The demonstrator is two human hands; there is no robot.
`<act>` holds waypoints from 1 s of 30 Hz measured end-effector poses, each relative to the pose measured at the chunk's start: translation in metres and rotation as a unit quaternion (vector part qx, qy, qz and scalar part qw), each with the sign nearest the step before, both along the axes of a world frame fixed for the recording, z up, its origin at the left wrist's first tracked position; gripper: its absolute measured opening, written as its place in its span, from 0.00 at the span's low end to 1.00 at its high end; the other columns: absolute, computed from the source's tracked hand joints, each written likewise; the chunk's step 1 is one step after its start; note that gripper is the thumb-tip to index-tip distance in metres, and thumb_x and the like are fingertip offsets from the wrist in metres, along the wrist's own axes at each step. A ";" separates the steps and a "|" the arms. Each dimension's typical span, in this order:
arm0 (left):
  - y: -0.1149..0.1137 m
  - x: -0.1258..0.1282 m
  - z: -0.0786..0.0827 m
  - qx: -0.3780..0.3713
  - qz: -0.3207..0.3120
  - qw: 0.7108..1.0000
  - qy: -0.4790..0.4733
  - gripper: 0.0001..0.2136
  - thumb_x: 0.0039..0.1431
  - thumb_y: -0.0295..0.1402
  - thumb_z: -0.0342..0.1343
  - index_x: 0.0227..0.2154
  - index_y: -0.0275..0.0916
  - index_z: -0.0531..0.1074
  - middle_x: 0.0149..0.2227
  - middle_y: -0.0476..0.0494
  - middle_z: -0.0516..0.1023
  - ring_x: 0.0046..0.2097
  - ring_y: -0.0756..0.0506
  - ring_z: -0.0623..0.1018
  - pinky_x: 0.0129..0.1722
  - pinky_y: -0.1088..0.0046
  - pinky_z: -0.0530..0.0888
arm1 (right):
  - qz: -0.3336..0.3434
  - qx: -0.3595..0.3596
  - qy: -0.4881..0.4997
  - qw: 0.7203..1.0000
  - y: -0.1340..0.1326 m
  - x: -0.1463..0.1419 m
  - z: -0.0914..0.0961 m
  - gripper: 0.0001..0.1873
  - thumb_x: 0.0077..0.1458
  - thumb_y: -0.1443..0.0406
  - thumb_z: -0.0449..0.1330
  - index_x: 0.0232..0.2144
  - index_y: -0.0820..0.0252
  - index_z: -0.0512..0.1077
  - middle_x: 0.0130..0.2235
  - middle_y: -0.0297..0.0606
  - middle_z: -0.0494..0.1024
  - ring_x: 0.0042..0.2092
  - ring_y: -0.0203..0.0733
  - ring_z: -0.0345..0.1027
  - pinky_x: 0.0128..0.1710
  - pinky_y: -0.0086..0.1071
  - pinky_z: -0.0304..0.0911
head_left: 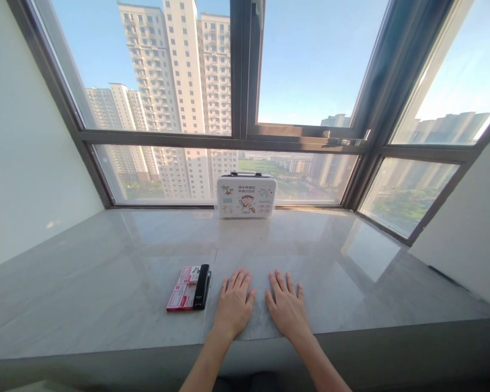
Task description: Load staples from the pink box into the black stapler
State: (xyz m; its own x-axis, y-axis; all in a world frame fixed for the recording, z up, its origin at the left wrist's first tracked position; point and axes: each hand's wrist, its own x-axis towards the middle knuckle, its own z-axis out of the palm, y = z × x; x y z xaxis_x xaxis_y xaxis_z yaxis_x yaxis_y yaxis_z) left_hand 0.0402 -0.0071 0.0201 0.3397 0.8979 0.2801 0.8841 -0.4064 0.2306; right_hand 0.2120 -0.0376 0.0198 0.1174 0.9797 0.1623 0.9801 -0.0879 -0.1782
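Left hand and right hand flat, fingers spread, empty, on stone sill. Just beside left hand: black stapler with red packets, probably staples. Rigid, light; best gripped across long sides.

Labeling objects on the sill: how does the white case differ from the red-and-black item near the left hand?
The white cartoon-printed case stands upright against the window; the red-and-white package with a black stapler lies flat. The case is larger and sits far from both hands; the package lies just beside the left hand, not touching. Both rest on the marble sill.
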 end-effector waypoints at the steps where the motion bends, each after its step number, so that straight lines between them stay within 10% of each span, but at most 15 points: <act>1: 0.001 0.000 0.000 0.002 0.000 1.000 -0.002 0.24 0.70 0.42 0.37 0.66 0.49 0.57 0.70 0.50 0.54 0.71 0.43 0.52 0.69 0.54 0.50 | -0.001 -0.001 0.000 1.000 0.000 0.000 0.000 0.32 0.67 0.52 0.39 0.70 0.49 0.49 0.72 0.32 0.45 0.72 0.54 0.30 0.67 0.54 0.28; 24: 0.004 -0.003 -0.008 0.008 -0.006 1.000 -0.026 0.24 0.71 0.43 0.38 0.66 0.49 0.58 0.70 0.48 0.55 0.71 0.43 0.53 0.69 0.54 0.51 | 0.006 0.027 0.012 1.000 0.000 0.000 -0.004 0.31 0.66 0.55 0.43 0.69 0.49 0.53 0.71 0.35 0.49 0.72 0.54 0.33 0.67 0.55 0.29; 30: 0.000 -0.001 -0.009 0.023 -0.008 1.000 -0.002 0.24 0.70 0.42 0.39 0.67 0.48 0.56 0.71 0.46 0.53 0.71 0.39 0.53 0.68 0.48 0.52 | -0.017 0.022 0.066 0.997 0.009 -0.002 0.005 0.29 0.63 0.57 0.49 0.65 0.50 0.62 0.67 0.40 0.60 0.68 0.57 0.48 0.66 0.57 0.35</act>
